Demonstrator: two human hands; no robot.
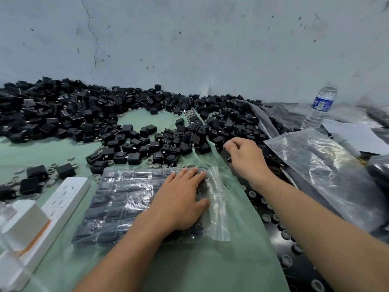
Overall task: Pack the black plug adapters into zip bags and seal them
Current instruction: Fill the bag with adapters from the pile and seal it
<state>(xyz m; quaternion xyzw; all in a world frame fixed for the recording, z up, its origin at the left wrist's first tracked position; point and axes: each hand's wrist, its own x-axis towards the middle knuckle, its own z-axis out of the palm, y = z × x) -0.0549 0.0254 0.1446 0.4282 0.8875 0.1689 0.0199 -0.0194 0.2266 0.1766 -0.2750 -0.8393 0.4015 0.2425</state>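
Counts: two hands, one filled zip bag point(117, 207), one water bottle point(322, 106), one white power strip point(65, 197). The loose black adapters point(63, 114) are far too many for us to count.

- The zip bag lies flat on the green cloth point(210, 260) in front of us, with adapters packed inside in neat rows. Its clear mouth flap sticks out on the right side.
- The left hand point(183, 199) is flat on the bag near that mouth end, fingers straight and pressing down.
- The right hand point(244, 157) is knuckles up at the right edge of the pile, fingers curled round one adapter point(227, 157).
- The loose adapters are heaped along the wall point(210, 49) from far left to right of centre. A thinner scatter comes right up to the bag's far edge.
- Small grey discs point(19, 170) are mixed in on the cloth.

Surface: the cloth covers most of the worktop point(305, 270). On the right the bare black top shows, dotted with grey round caps point(285, 233). The wall is pale blue-grey and scuffed, with one long crack point(95, 45).

Around:
- The power strip is just left of the bag, with a white block point(21, 224) at its near end.
- Empty clear bags point(320, 165) lie to the right of the right hand.
- The bottle stands upright behind them, near a white sheet point(353, 133).
- Crumpled grey fabric point(265, 121) overlaps the pile's right end.
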